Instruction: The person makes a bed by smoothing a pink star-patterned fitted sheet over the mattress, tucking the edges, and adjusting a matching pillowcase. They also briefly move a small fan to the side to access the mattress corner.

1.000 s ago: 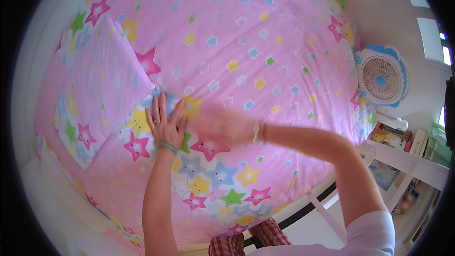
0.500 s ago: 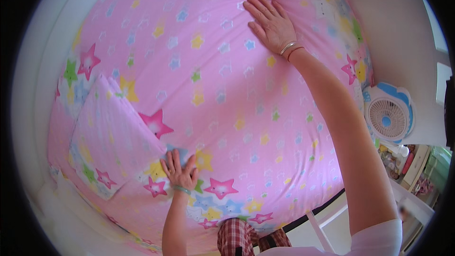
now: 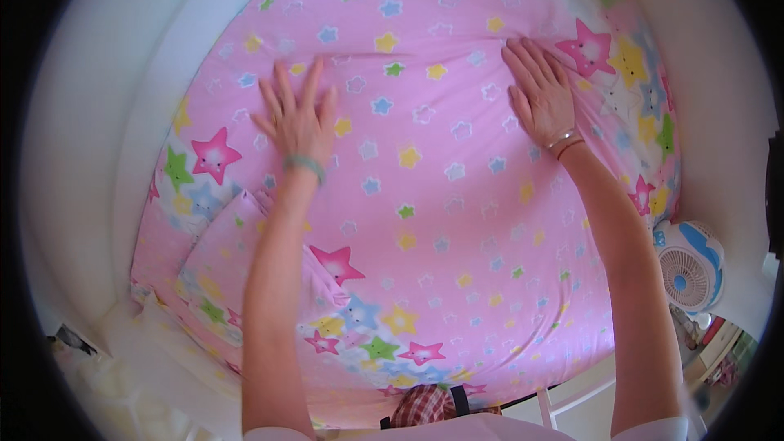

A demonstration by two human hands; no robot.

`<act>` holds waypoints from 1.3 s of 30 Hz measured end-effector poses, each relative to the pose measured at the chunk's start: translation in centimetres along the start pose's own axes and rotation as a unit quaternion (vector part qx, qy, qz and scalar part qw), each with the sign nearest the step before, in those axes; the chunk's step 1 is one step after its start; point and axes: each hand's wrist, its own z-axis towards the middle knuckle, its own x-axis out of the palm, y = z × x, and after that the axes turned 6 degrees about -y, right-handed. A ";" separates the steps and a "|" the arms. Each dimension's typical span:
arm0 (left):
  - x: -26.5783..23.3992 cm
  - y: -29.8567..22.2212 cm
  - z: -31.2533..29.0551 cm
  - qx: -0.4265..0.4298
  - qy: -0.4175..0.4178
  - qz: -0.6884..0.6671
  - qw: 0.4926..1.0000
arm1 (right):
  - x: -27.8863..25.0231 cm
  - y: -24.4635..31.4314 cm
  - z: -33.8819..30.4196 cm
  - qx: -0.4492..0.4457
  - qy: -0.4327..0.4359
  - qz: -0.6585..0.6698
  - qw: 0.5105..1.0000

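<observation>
A pink bed sheet (image 3: 433, 204) printed with pastel stars spreads across the bed, with shallow wrinkles between and around my hands. My left hand (image 3: 299, 118), fingers spread, is over the sheet at the upper left; I cannot tell whether it presses on the cloth. My right hand (image 3: 542, 98) lies flat on the sheet at the upper right, fingers stretched out and close together, and creases run out from it. A folded piece of matching pink cloth (image 3: 216, 265) rests on the sheet's left side, partly covered by my left forearm.
White walls (image 3: 694, 73) close in on the left and right of the bed. By its right edge stands a small blue and white fan (image 3: 686, 268), with a cluttered shelf below it. A white rail (image 3: 572, 396) runs along the near right edge. My knee in plaid cloth (image 3: 420, 407) is at the near edge.
My left hand has gone from beside the folded cloth to the far left part of the sheet. The whole view has shifted, and my right hand stays flat on the sheet.
</observation>
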 end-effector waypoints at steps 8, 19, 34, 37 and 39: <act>4.1 -1.4 13.0 0.048 -0.112 0.030 0.992 | -0.8 0.0 1.0 0.005 0.014 0.021 1.000; 2.8 -1.4 15.8 0.150 -0.101 -0.014 0.983 | -2.2 1.8 1.9 0.001 0.029 0.034 0.999; 2.9 -1.6 16.8 0.160 -0.073 -0.048 0.983 | 6.7 -4.8 22.5 -0.253 -0.045 -0.009 0.966; 3.1 -1.6 16.7 0.156 -0.070 -0.051 0.984 | 5.0 -10.3 25.4 -0.169 -0.074 -0.070 0.980; 3.0 -1.7 17.0 0.151 -0.070 -0.049 0.985 | 3.9 -12.1 26.4 -0.132 -0.079 -0.045 0.987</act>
